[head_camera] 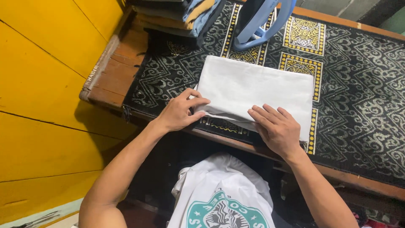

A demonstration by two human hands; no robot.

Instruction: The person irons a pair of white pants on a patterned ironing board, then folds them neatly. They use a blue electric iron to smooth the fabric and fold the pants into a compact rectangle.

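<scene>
We look down on a dark wooden table point(110, 76) set against a yellow plank wall point(46, 84), most of its top covered by a black woven mat patterned in white and yellow point(358, 84). On the mat, under both hands, lies a white cloth folded into a flat rectangle point(253, 86). Our left hand point(179, 112) grips its near left corner, thumb on top and fingers curled around the edge, seemingly to keep the layers together. Our right hand point(276, 128) lies open and flat on the near right part of the cloth, fingers spread, pressing it down rather than grasping anything; that looks like smoothing or holding the fold in place. The cloth's near edge runs close to the table's front edge, just ahead of our wrists, so little room remains on that side. Beyond the fingertips the mat is bare for a stretch, then comes a light blue plastic thing with curved bars point(261, 21), and beyond the left hand a stack of folded clothes in blue and tan point(177, 14). To the right of the right hand the mat lies open.
</scene>
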